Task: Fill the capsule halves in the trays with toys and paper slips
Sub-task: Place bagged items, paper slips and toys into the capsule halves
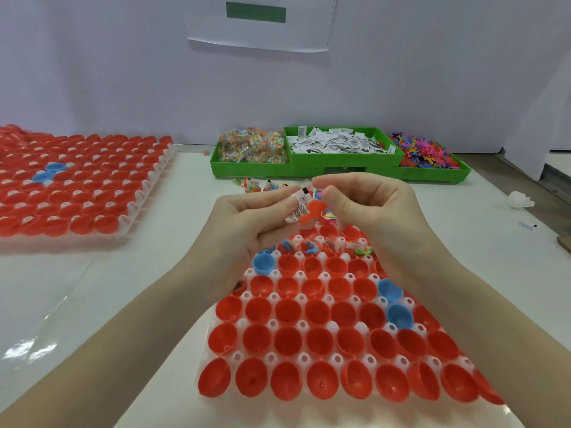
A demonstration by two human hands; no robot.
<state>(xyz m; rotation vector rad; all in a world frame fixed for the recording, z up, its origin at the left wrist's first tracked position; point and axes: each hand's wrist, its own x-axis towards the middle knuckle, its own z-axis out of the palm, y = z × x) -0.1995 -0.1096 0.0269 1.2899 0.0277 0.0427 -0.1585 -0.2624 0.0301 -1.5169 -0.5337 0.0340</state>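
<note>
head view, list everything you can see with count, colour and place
near tray: one, white, front centre, holding red and three blue capsule halves; far rows filled
far tray: one, white, left, red halves, two blue
green bins: three, back centre: bagged beads, paper slips, multicoloured toys
loose items: several, mixed colours, in front of the bins
wall sheet: one, white, top
white wad: one, right
left hand: holds paper slip
right hand: pinches orange toy
</note>
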